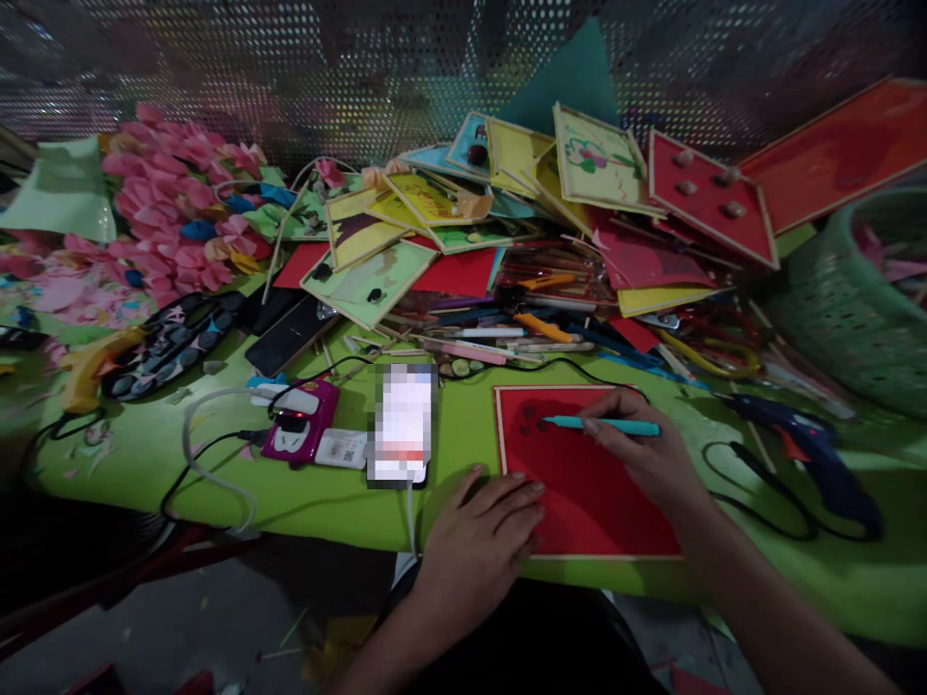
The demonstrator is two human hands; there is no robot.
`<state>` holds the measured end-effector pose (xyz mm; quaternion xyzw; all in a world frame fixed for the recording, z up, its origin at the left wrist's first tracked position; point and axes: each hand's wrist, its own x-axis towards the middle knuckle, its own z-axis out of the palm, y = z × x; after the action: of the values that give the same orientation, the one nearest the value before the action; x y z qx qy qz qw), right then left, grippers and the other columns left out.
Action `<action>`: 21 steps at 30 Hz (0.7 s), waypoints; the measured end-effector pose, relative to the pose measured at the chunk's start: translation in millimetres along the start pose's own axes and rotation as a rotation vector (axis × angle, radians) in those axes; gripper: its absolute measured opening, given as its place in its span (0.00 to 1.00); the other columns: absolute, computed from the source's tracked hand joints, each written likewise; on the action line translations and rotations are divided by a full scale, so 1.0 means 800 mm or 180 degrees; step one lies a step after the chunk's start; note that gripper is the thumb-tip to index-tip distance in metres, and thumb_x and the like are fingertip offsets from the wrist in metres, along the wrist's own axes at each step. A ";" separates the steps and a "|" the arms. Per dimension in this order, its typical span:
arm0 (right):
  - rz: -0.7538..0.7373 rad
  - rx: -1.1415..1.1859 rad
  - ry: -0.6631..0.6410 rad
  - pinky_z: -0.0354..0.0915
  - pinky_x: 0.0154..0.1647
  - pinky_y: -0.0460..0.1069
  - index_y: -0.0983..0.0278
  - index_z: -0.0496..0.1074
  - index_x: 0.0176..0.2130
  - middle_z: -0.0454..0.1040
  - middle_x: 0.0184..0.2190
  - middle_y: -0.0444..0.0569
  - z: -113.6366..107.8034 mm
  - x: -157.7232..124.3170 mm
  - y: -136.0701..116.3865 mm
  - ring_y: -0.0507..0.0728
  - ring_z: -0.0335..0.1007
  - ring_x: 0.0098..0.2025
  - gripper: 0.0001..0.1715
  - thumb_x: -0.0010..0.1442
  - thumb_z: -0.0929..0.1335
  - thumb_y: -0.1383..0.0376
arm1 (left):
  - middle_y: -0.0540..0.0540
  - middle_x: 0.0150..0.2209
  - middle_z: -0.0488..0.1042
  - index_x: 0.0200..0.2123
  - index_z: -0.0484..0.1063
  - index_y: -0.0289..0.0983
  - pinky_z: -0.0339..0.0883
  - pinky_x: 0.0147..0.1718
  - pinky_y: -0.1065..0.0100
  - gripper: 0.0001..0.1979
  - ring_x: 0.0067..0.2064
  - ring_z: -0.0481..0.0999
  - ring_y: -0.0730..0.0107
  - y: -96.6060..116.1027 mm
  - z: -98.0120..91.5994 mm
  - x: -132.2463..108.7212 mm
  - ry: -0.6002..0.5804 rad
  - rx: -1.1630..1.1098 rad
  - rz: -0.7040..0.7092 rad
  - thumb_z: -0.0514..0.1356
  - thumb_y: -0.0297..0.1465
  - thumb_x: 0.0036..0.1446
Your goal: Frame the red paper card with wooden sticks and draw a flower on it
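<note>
My right hand (630, 439) grips a turquoise marker pen (627, 426), its tip at the upper left part of a red card (586, 492) with a thin pale frame. Several small dark marks (528, 420) show on the card beside the tip. Flat at the card's left edge lies my left hand (489, 526), fingers stretched out, with the fingertips on the red surface. Left of the card, a lit phone (401, 425) with a blurred screen rests on the green tabletop (463, 425), a white cable running from its lower end.
A magenta power socket (298, 425) with plugs stands left. A dark blue glue gun (811, 454) and a green basket (847, 309) are right. Framed cards (601, 159), pens and sticks pile up behind; pink paper petals (174, 193) and a yellow glue gun (94, 367) lie far left.
</note>
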<state>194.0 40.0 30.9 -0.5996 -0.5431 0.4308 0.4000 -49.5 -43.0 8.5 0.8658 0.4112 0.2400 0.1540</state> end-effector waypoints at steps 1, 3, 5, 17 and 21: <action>-0.0021 -0.0010 -0.0011 0.60 0.27 0.49 0.59 0.73 0.31 0.71 0.26 0.44 0.000 0.000 -0.001 0.54 0.63 0.27 0.12 0.54 0.74 0.55 | 0.55 0.57 0.77 0.52 0.73 0.45 0.54 0.69 0.58 0.13 0.62 0.71 0.75 0.000 0.000 0.000 0.0026 -0.0003 0.0008 0.58 0.34 0.66; -0.0038 -0.0057 -0.0028 0.61 0.27 0.49 0.59 0.73 0.30 0.72 0.26 0.45 0.001 -0.001 -0.003 0.54 0.63 0.27 0.12 0.54 0.74 0.55 | 0.55 0.57 0.77 0.52 0.73 0.45 0.54 0.69 0.59 0.13 0.62 0.72 0.75 -0.001 0.001 0.000 0.0055 0.0015 0.0015 0.58 0.34 0.65; -0.0047 -0.0106 -0.0030 0.61 0.28 0.49 0.59 0.73 0.30 0.72 0.26 0.45 0.002 -0.001 -0.004 0.55 0.64 0.28 0.12 0.54 0.74 0.55 | 0.55 0.57 0.78 0.52 0.74 0.45 0.54 0.68 0.59 0.13 0.62 0.72 0.75 -0.001 0.001 0.000 0.0060 0.0057 0.0037 0.59 0.34 0.65; -0.0131 -0.0191 -0.0114 0.64 0.31 0.49 0.60 0.74 0.33 0.74 0.29 0.46 0.001 -0.002 0.007 0.55 0.67 0.31 0.11 0.58 0.73 0.55 | 0.54 0.57 0.77 0.52 0.74 0.45 0.53 0.69 0.60 0.13 0.62 0.71 0.75 -0.001 0.001 -0.001 0.0097 0.0048 0.0062 0.57 0.34 0.66; -0.0122 -0.0203 -0.0087 0.64 0.31 0.50 0.60 0.75 0.33 0.74 0.29 0.46 0.002 -0.001 0.005 0.56 0.68 0.31 0.12 0.58 0.73 0.55 | 0.55 0.57 0.77 0.52 0.74 0.45 0.52 0.69 0.60 0.13 0.62 0.71 0.75 -0.002 0.003 -0.002 0.0109 0.0067 0.0052 0.58 0.34 0.66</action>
<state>193.5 38.7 26.5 -0.5956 -0.5733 0.4137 0.3814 -50.3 -43.4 5.2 0.8664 0.4093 0.2517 0.1359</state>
